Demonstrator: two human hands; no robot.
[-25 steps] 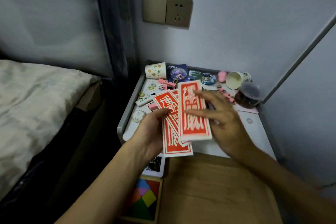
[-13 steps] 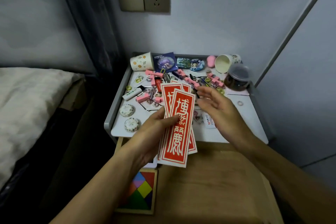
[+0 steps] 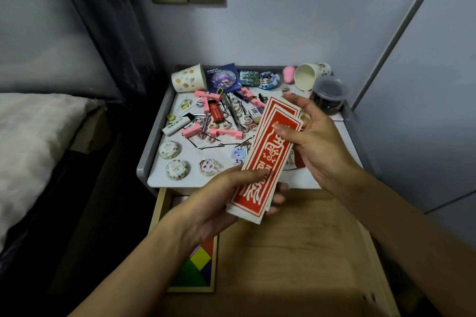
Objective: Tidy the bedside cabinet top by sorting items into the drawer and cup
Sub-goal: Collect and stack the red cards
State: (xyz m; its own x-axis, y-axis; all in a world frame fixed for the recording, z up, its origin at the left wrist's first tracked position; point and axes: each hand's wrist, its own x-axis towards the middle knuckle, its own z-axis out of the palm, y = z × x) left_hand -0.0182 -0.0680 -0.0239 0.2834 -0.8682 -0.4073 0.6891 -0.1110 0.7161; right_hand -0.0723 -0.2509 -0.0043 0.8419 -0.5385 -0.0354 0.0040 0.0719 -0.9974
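Note:
A stack of long red envelopes (image 3: 265, 159) with cream lettering hangs tilted over the front of the cabinet top (image 3: 157, 177). My left hand (image 3: 226, 198) grips its lower end. My right hand (image 3: 316, 141) holds its upper end, thumb on the face. Below them the wooden drawer (image 3: 296, 247) stands pulled out. A dotted paper cup (image 3: 186, 81) lies on its side at the back left, and a second paper cup (image 3: 307, 80) lies on its side at the back right.
Pink clips (image 3: 226, 134), a red lighter (image 3: 215, 112), a white lighter (image 3: 177, 125), hairpins, badges (image 3: 268, 80) and charms litter the top. A lidded dark jar (image 3: 329, 96) stands back right. A colourful puzzle tray (image 3: 198, 267) lies in the drawer. Bed (image 3: 33, 141) at left.
The envelopes are gathered into one squared stack and turned to slant toward the upper right. My right hand, open and apart before, now holds the stack's upper end.

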